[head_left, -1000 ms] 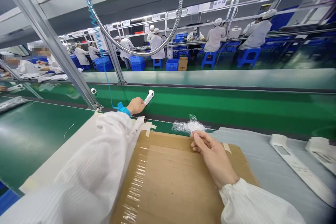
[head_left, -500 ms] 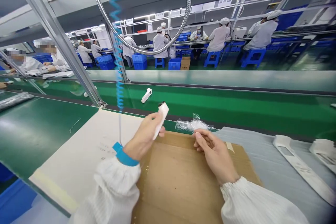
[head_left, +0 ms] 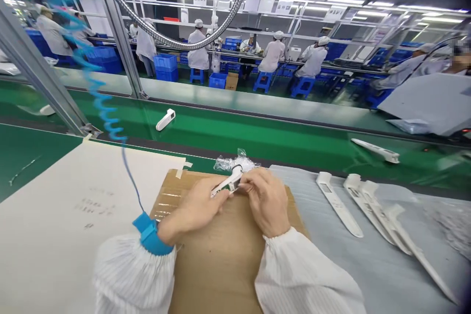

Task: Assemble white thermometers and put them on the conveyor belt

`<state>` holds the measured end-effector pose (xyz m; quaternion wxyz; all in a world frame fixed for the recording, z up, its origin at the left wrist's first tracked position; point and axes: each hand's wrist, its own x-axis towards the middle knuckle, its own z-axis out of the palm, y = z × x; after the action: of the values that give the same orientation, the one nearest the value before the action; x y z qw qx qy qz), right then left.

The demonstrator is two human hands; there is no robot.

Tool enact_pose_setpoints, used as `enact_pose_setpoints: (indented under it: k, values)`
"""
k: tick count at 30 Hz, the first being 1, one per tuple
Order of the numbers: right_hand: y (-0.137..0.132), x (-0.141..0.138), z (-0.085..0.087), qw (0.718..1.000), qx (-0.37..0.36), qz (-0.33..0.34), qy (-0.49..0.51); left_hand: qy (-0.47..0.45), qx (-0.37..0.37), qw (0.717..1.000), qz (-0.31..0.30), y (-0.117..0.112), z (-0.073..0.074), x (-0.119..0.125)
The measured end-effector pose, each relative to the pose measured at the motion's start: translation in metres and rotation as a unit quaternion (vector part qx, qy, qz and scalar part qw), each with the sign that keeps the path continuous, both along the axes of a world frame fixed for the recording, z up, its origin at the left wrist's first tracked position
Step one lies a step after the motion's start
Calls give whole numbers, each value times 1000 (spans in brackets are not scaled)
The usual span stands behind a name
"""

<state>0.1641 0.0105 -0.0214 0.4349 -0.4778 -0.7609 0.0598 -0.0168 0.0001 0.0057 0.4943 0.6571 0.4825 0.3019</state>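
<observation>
My left hand (head_left: pixel 200 202) is closed around a white handheld device (head_left: pixel 235 176) whose open side shows a green circuit board and a small dark screen. My right hand (head_left: pixel 267 198) has its fingers pinched together against the device's screen end; whatever lies between the fingertips is hidden. Both hands are over a brown cardboard sheet (head_left: pixel 221 274). Just behind the device lies a crumpled heap of clear plastic film (head_left: pixel 224 163). A blue wrist strap (head_left: pixel 152 235) with a coiled blue cord circles my left wrist.
White shell pieces (head_left: pixel 340 208) lie on grey foam (head_left: pixel 324 265) at right. Another white device (head_left: pixel 165 120) and a long white part (head_left: pixel 375 150) sit on the green belt (head_left: pixel 257 130). A metal post (head_left: pixel 44 73) stands at left; a flexible metal tube (head_left: pixel 176 44) hangs overhead. Co-workers sit beyond.
My left hand has turned the device so its circuit board side shows. My right hand has come in from the right to touch its screen end. The view has swung right.
</observation>
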Motion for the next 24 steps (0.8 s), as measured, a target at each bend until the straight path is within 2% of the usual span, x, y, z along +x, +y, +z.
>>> enact_pose_setpoints:
  k: [2,5,10,13,16,19,21,22,24]
  values:
    - [-4,-5,1,999,-2,11,-42,-31,-16,997,63,3,1,-2]
    - [-3,-10,1,998,-47,35,17,-81,-56,988,120,8,6,-7]
    - [8,-14,5,973,-142,-27,178,-113,-83,984,106,10,9,-11]
    - [9,-19,8,954,-177,-14,242,-119,-48,988,83,8,4,-6]
    - [7,-26,9,916,-227,3,330,-91,5,993,77,2,1,3]
    - [2,-29,8,866,-271,-15,420,-21,31,995,97,-5,5,12]
    - [-2,-30,10,838,-302,-2,455,17,45,994,100,-8,7,16]
    - [-4,-29,11,833,-313,12,456,34,51,992,109,-8,7,17]
    - [-4,-26,15,844,-312,37,434,61,57,985,150,-5,2,16]
